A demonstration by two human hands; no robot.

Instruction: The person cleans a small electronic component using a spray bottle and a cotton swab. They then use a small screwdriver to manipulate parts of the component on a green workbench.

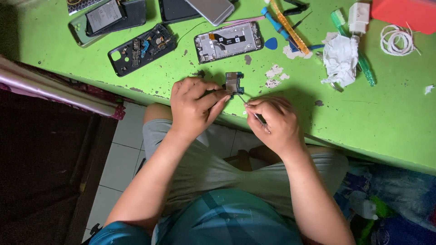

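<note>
Head view: left hand [194, 106] pinching circuit board [234, 84], right hand [274, 121] gripping tweezers [251, 110].

Bright green painted table top [386, 109] showing pale chipped patches and worn dark edges. Small circuit board [234, 83] reading silver-grey with blue edges. Thin metal tool [254, 113] glinting silver. Opened black phone shell [141, 49] carrying blue and copper bits inside. Crumpled tissue [340, 59] showing white, coiled cable [397, 40] white too. Flat box [404, 13] at the corner glowing red. Shorts [218, 168] appearing grey; shirt [227, 220] showing teal with darker stripes.
</note>
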